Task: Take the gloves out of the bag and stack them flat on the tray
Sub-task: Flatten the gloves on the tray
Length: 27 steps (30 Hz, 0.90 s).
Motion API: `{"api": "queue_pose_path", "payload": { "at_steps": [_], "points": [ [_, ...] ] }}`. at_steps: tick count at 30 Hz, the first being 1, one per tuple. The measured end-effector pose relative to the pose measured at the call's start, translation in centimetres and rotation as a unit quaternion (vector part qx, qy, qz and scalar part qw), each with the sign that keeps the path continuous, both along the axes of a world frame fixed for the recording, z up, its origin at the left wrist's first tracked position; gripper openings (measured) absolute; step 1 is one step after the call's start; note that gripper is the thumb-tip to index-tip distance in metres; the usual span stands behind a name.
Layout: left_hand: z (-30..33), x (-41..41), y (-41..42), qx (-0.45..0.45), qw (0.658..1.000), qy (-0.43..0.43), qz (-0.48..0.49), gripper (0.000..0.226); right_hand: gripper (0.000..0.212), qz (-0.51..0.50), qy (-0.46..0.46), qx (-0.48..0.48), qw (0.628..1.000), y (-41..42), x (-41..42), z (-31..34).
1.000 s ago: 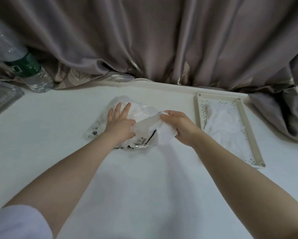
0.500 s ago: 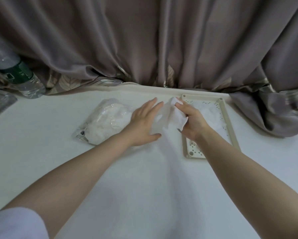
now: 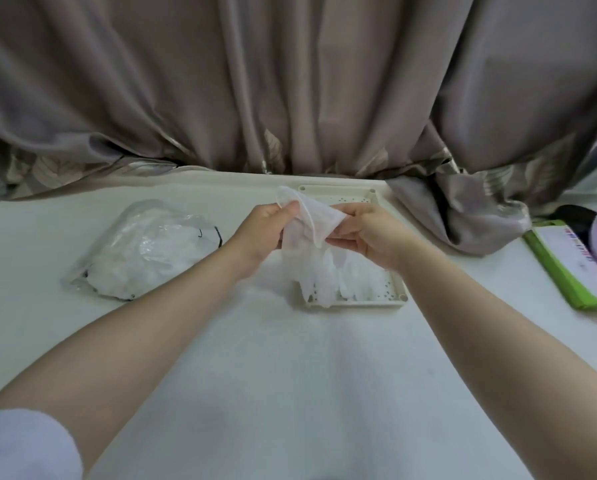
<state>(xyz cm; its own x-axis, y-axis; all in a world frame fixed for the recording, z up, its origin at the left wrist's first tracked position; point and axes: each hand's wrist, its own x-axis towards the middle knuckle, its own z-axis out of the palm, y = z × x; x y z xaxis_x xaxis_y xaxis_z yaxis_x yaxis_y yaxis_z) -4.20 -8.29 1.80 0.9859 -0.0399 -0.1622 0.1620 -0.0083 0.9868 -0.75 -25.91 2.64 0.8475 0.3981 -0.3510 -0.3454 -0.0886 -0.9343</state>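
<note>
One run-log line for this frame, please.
phase: spreading glove | left hand: pinches glove | right hand: pinches glove | tray: holds gloves | bag: left of tray

Both bare forearms reach forward over the table (image 3: 290, 375), the left hand (image 3: 260, 233) and right hand (image 3: 373, 233) close together, each with fingers curled in a pinching grip on a glove (image 3: 307, 233).

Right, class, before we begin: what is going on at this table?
A person is moving thin white gloves from a clear plastic bag to a cream perforated tray. Both the left hand and the right hand pinch one glove, held up over the tray's left part with its fingers hanging down. Other gloves already lie in the tray, and the bag, to the left, still holds more.
</note>
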Motion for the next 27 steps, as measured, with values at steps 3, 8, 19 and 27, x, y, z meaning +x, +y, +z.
{"api": "queue_pose_path", "payload": {
  "at_steps": [3, 8, 19, 27],
  "points": [
    [0.2, 0.4, -1.7, 0.019, 1.000, 0.017, -0.011, 0.029, 0.019, 0.010, -0.052, -0.101, 0.993, -1.5, 0.3, 0.5],
    [0.2, 1.5, -3.7, 0.070, 0.998, 0.005, 0.004, 0.031, 0.043, -0.090, -0.129, -0.212, 0.964, -2.8, 0.7, 0.6],
    [-1.4, 1.3, -9.7, 0.323, 0.926, -0.149, 0.124, 0.022, 0.040, -0.131, -0.271, -0.316, 0.900, -5.2, 1.1, 0.3],
    [-0.7, 1.4, -13.0, 0.010, 1.000, -0.008, -0.004, 0.030, 0.036, -0.082, -0.183, -0.225, 0.953, -6.7, 0.0, -0.5]
  ]
}}
